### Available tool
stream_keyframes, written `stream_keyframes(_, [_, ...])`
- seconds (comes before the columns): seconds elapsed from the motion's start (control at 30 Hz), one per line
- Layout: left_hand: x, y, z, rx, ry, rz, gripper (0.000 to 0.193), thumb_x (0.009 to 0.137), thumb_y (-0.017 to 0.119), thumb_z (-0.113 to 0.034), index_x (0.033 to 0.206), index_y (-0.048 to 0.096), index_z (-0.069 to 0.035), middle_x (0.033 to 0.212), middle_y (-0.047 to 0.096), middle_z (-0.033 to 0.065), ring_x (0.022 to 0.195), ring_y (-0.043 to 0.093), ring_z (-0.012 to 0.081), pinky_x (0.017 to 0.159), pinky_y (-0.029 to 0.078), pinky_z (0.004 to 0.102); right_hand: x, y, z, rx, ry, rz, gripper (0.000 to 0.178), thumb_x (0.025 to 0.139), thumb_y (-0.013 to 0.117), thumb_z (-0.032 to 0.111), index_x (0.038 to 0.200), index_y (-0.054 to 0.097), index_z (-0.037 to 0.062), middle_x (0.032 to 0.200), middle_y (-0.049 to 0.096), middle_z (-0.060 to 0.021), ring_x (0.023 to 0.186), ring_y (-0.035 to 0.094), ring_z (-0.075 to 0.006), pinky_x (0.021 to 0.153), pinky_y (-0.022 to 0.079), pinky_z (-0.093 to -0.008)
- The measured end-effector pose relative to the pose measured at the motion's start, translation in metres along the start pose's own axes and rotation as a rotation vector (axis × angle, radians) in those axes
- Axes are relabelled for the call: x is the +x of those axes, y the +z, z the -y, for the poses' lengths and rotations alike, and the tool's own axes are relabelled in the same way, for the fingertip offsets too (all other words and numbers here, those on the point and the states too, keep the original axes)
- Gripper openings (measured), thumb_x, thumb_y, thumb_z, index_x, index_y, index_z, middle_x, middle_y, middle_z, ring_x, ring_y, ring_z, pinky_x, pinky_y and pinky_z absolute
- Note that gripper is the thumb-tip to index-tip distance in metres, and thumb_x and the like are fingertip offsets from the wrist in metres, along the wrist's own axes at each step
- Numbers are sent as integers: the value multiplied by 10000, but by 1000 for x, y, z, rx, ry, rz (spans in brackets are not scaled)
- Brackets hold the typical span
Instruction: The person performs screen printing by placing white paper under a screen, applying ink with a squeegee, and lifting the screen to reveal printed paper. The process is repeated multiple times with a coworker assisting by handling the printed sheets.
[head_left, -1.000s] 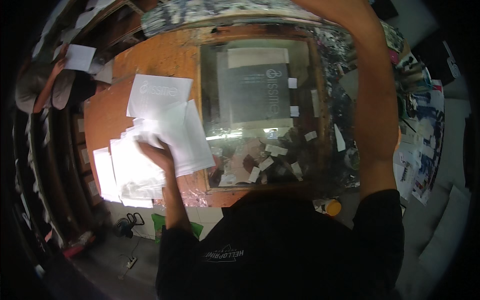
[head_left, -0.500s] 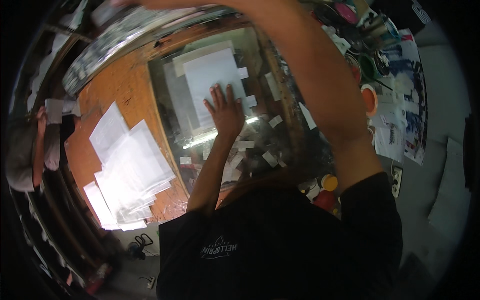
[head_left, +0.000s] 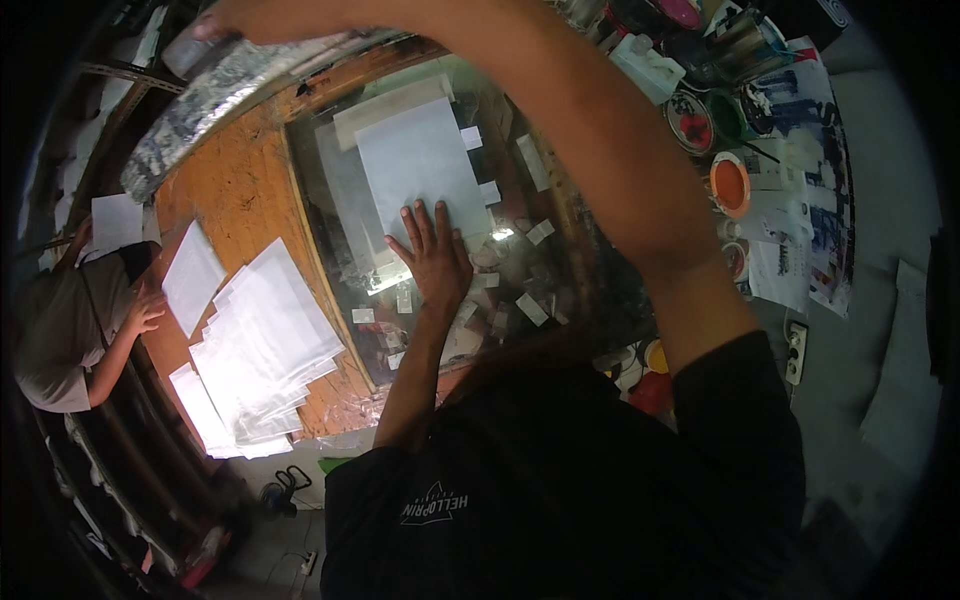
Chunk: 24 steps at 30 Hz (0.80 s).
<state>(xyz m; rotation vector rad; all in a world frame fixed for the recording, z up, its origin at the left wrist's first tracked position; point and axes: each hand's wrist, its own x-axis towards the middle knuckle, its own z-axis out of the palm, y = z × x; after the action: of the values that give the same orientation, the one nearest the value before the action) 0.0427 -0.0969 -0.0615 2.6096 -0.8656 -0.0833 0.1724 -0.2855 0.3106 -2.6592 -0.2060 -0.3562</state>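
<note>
My left hand [head_left: 432, 262] lies flat with its fingers spread, the fingertips over the lower edge of a white sheet [head_left: 415, 150]. The sheet lies on a glass-topped panel [head_left: 560, 290] with small pale tabs stuck about it. My right arm [head_left: 600, 130] arches up and across to the far left. At the top edge, my right hand [head_left: 225, 22] is partly cut off, its fingers curled at a pale greyish thing [head_left: 185, 52] whose kind I cannot make out. Below it runs a long silvery, crinkled edge [head_left: 210, 120].
Overlapping white sheets [head_left: 265, 350] lie on the orange-brown wooden table [head_left: 240, 215] at left. Beside it, a co-worker in a grey shirt [head_left: 65, 330] has one hand near the sheets. Paint tubs, including an orange one [head_left: 731, 185], and stained paper [head_left: 815, 180] stand at right.
My left hand has slid down toward the sheet's lower edge. My right hand has come lower into view with the greyish thing. The co-worker has reached to the table, where another white sheet now lies apart.
</note>
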Motion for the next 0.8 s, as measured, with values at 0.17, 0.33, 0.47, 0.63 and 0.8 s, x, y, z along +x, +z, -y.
stream_keyframes(0.17, [-16, -78, -13, -605, -50, -243, 554, 1040, 555, -203, 1555, 429, -41, 1642, 373, 190, 1581, 217, 380, 1230, 83, 693, -56, 46, 19, -117, 49, -109, 524, 941, 650, 529, 1179, 735, 70, 912, 724, -180, 921, 678, -262, 840, 431, -455])
stream_keyframes(0.33, [-76, -139, -7, -2207, -727, -303, 517, 1066, 584, -346, 1470, 459, -50, 1408, 537, 162, 1405, 463, 344, 1169, 336, 641, -166, 177, 0, -45, 100, -142, 450, 849, 787, 194, 1257, 646, 67, 987, 606, -118, 979, 577, -294, 862, 371, -455])
stream_keyframes(0.47, [-77, -114, 10, -1999, -1192, -38, 531, 1087, 500, -415, 1495, 395, -92, 1461, 456, 166, 1437, 415, 326, 1158, 309, 691, -142, 245, -87, 27, 225, 88, 385, 865, 696, 29, 1242, 646, 88, 1091, 675, -122, 1114, 580, -333, 981, 387, -488])
stream_keyframes(0.63, [-73, -89, 23, -1957, -1295, -26, 390, 1078, 535, -358, 1335, 493, -67, 1390, 511, 150, 1374, 489, 308, 1012, 419, 593, -46, 272, -158, -193, 178, -23, 251, 863, 696, 20, 1100, 740, 89, 934, 753, -135, 924, 667, -344, 808, 500, -479])
stream_keyframes(0.8, [-82, -88, 37, -2020, -1201, -18, 341, 1088, 496, -311, 1304, 506, -48, 1334, 545, 149, 1348, 505, 318, 936, 438, 501, -33, 293, -162, -104, 149, 76, 288, 843, 688, 12, 1113, 746, 95, 944, 759, -143, 859, 693, -361, 760, 512, -489])
